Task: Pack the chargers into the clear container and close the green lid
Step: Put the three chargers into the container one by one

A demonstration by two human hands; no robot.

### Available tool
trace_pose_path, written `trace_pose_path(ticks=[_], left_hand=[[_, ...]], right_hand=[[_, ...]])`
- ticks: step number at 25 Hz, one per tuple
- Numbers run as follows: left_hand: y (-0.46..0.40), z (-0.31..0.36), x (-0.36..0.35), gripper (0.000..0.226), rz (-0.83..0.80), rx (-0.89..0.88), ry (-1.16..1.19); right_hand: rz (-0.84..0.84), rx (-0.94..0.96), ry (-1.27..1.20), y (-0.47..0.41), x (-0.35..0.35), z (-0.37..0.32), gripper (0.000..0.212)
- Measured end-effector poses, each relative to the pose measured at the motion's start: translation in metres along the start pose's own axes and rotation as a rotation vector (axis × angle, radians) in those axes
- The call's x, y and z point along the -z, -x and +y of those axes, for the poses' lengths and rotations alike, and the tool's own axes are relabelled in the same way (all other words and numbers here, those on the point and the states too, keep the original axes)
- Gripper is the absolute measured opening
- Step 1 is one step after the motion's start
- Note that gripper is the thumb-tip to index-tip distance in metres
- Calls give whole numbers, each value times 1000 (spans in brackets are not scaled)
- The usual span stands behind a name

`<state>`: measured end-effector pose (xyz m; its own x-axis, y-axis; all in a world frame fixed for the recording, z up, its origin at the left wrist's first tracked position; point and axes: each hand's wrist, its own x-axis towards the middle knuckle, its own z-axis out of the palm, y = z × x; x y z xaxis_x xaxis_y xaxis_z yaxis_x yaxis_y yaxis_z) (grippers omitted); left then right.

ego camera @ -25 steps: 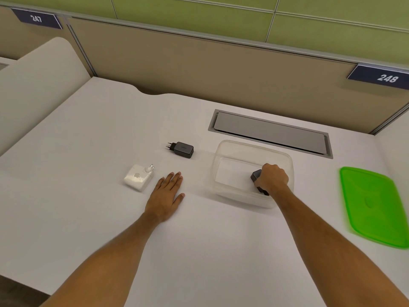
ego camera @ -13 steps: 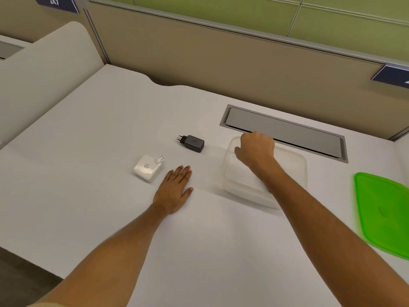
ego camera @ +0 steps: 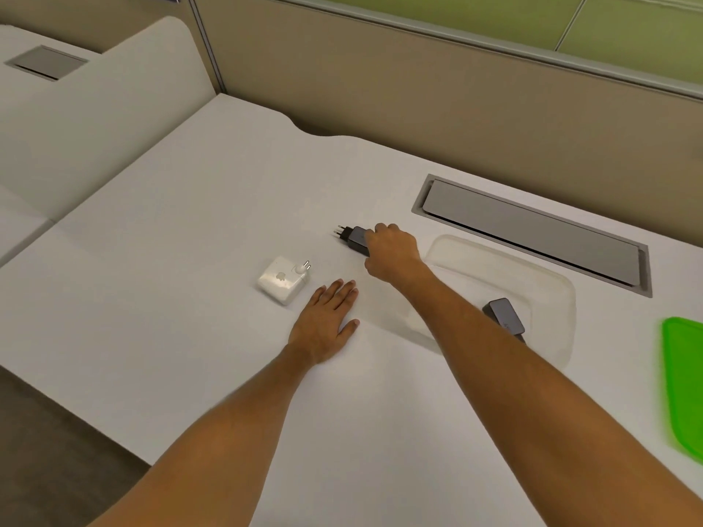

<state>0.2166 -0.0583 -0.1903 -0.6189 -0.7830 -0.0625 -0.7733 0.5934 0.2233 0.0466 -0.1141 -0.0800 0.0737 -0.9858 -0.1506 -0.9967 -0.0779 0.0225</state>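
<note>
So the worktop (ego camera: pixel 190 260) was a smooth matte white slab with a wavy cutout along its back edge, backed by a tan fabric-looking partition (ego camera: pixel 418 108). A long grey metal cable flap (ego camera: pixel 532 233) sat recessed near the back. Just in front of it was the clear container (ego camera: pixel 551 283), a rounded-rectangle plastic tub, cloudy and see-through, with one dark grey boxy charger (ego camera: pixel 508 317) already lying inside, partly hidden behind the right forearm. Off at the right edge lay the green lid (ego camera: pixel 684 393), glossy translucent plastic, flat on the worktop and well apart from the tub.

The right hand (ego camera: pixel 392 256) was reaching left past the tub with its fingers curled over a black charger (ego camera: pixel 355 240) on the worktop, round prongs sticking out left. The left hand (ego camera: pixel 327 317) was spread flat, palm down, gripping nothing. Just beside its fingertips sat the white charger (ego camera: pixel 281 281), a glossy rounded square with two pins.
</note>
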Motion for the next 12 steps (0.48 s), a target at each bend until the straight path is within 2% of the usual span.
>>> trace_pose_path(ticks=[8,12], left_hand=[[-2,-3,-3,65,9,9,18],[-3,-3,-4,66,-7,15,7]], right_hand=[[-76,-58,-106,-35,-36,-1,59],[-41,-98,-159,-41,-46,-9,57]])
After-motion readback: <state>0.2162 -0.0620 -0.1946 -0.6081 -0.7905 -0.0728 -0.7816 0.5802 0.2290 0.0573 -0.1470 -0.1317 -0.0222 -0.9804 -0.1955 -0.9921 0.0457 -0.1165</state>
